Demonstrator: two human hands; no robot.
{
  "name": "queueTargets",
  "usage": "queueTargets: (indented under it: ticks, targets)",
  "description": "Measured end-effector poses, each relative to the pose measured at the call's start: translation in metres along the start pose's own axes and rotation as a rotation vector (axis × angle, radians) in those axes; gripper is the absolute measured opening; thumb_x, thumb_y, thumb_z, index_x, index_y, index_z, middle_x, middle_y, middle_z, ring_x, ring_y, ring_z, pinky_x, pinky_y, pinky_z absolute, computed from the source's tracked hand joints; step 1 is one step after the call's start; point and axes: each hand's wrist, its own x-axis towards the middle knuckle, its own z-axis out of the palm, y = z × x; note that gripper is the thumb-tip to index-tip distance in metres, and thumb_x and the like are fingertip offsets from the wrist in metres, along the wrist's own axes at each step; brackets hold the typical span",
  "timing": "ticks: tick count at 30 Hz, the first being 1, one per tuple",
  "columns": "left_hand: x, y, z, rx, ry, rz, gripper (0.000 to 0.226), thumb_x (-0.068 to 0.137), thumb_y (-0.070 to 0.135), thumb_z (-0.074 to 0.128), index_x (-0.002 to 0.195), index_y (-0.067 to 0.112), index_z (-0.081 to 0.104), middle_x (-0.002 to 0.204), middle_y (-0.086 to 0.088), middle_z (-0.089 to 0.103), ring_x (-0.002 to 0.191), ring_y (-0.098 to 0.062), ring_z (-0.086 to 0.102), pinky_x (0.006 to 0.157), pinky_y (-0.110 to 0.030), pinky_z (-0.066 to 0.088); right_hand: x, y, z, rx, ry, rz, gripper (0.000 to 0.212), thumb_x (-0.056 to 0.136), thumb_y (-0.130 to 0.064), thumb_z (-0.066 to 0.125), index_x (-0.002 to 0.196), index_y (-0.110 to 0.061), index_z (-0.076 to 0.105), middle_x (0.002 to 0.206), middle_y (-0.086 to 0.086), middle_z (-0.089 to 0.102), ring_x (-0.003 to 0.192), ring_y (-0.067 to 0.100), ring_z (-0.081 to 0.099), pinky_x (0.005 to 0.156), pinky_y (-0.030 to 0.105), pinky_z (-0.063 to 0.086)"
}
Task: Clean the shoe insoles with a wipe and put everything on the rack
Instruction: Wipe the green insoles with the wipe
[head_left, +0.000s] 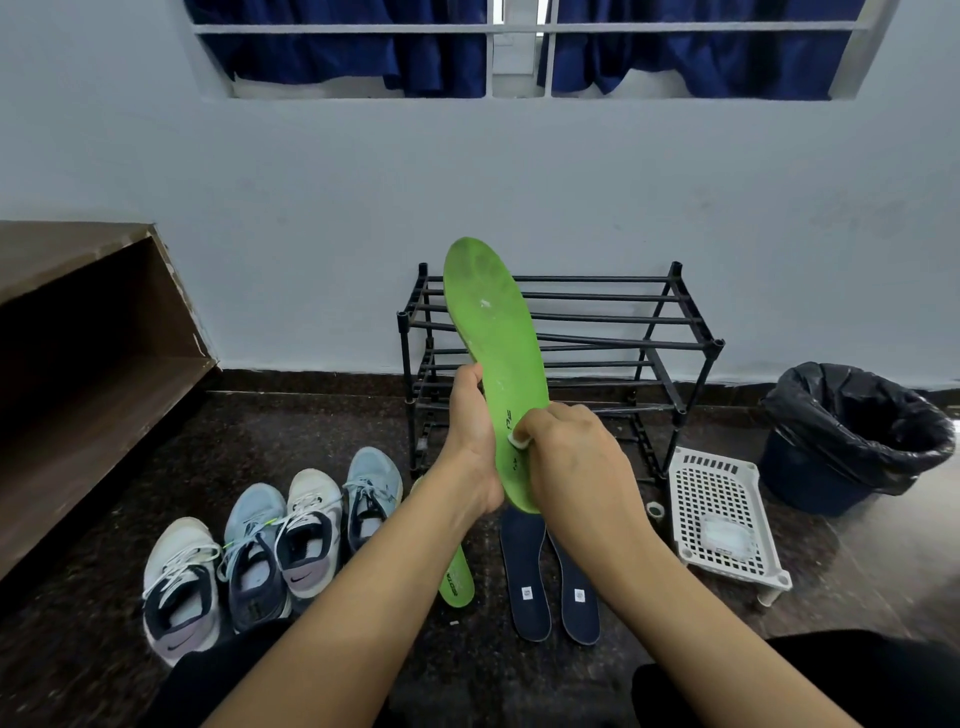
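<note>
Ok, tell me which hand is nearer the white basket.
Right. The right hand, pressing a wipe on the green insole, is left of the basket; the left hand holds the insole farther left.

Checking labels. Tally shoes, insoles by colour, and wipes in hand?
green insole: 2
navy insole: 2
shoe: 4
wipe: 1
total: 9
</note>
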Motion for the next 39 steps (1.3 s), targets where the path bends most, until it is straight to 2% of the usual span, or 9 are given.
queueTargets:
  ticks: [2, 8, 13, 17, 26, 30, 32, 35, 39]
  targets:
    - [-0.001, -0.001, 0.002, 0.009, -0.002, -0.011, 0.045, 0.094, 0.047, 0.032, 0.071, 0.015, 0.053, 0.065, -0.004, 0.052, 0.056, -0.018, 0.049, 0.054, -0.026, 0.036, 0.005, 0.004, 0.004, 0.004, 0.045, -0.006, 0.024, 0.057, 0.012, 0.074, 0.069, -0.007, 0.065, 0.065, 0.006, 0.058, 0.066, 0.028, 0.056, 0.042, 0.034, 0.044]
    - [0.003, 0.003, -0.001, -0.001, -0.011, -0.003, 0.050, 0.094, 0.049, 0.030, 0.069, 0.013, 0.054, 0.063, -0.005, 0.053, 0.053, -0.018, 0.049, 0.051, -0.024, 0.037, 0.002, 0.001, 0.001, 0.000, 0.066, -0.017, 0.028, 0.050, 0.014, 0.076, 0.066, -0.006, 0.065, 0.061, 0.007, 0.058, 0.060, 0.029, 0.055, 0.038, 0.032, 0.042]
    - [0.006, 0.002, -0.002, -0.005, -0.015, 0.018, 0.067, 0.096, 0.061, 0.028, 0.095, 0.006, 0.065, 0.083, -0.014, 0.064, 0.077, -0.026, 0.062, 0.070, -0.032, 0.049, -0.006, 0.001, 0.003, -0.008, -0.002, -0.039, 0.023, 0.065, 0.012, 0.070, 0.079, -0.006, 0.067, 0.076, 0.010, 0.062, 0.074, 0.029, 0.055, 0.050, 0.034, 0.044]
    - [0.004, -0.001, 0.000, -0.003, -0.037, 0.020, 0.059, 0.097, 0.058, 0.028, 0.080, 0.012, 0.060, 0.070, -0.006, 0.058, 0.061, -0.019, 0.054, 0.057, -0.027, 0.042, 0.004, 0.007, 0.006, 0.039, 0.049, -0.042, 0.020, 0.063, 0.012, 0.068, 0.074, -0.006, 0.067, 0.070, 0.009, 0.061, 0.070, 0.031, 0.056, 0.047, 0.040, 0.050]
    - [0.004, 0.002, 0.000, 0.028, -0.060, 0.021, 0.044, 0.092, 0.047, 0.032, 0.075, 0.013, 0.054, 0.069, -0.005, 0.051, 0.058, -0.019, 0.048, 0.054, -0.026, 0.036, 0.005, 0.008, -0.001, 0.056, 0.089, -0.024, 0.018, 0.066, 0.010, 0.069, 0.074, -0.005, 0.070, 0.069, 0.011, 0.062, 0.065, 0.032, 0.057, 0.049, 0.038, 0.049]
    - [0.004, 0.000, 0.000, -0.003, -0.070, 0.010, 0.048, 0.092, 0.050, 0.031, 0.083, 0.009, 0.056, 0.078, -0.013, 0.055, 0.058, -0.023, 0.059, 0.058, -0.027, 0.044, -0.004, 0.004, 0.001, 0.008, 0.067, -0.039, 0.029, 0.045, 0.008, 0.082, 0.060, -0.011, 0.066, 0.056, 0.004, 0.055, 0.051, 0.026, 0.054, 0.036, 0.026, 0.039]
    - [0.005, -0.002, 0.000, -0.007, -0.062, 0.017, 0.046, 0.091, 0.050, 0.030, 0.080, 0.012, 0.053, 0.076, -0.010, 0.052, 0.057, -0.021, 0.055, 0.055, -0.026, 0.040, -0.005, 0.003, 0.002, -0.009, 0.087, -0.064, 0.032, 0.040, 0.007, 0.084, 0.057, -0.013, 0.065, 0.054, 0.001, 0.054, 0.052, 0.022, 0.054, 0.035, 0.021, 0.035]
    - [0.005, -0.004, 0.002, 0.020, -0.039, 0.043, 0.040, 0.091, 0.049, 0.029, 0.070, 0.018, 0.045, 0.067, -0.002, 0.043, 0.055, -0.016, 0.041, 0.049, -0.026, 0.030, -0.002, 0.003, 0.001, 0.036, 0.082, -0.063, 0.026, 0.048, 0.010, 0.078, 0.062, -0.008, 0.067, 0.059, 0.004, 0.058, 0.059, 0.026, 0.056, 0.036, 0.029, 0.043]
    - [0.002, -0.006, 0.005, 0.039, -0.061, 0.018, 0.046, 0.093, 0.049, 0.028, 0.064, 0.018, 0.047, 0.057, 0.001, 0.047, 0.048, -0.015, 0.044, 0.049, -0.023, 0.031, 0.005, 0.005, -0.005, 0.027, 0.038, -0.032, 0.018, 0.071, 0.011, 0.062, 0.078, -0.003, 0.069, 0.075, 0.011, 0.063, 0.074, 0.032, 0.056, 0.052, 0.040, 0.051]
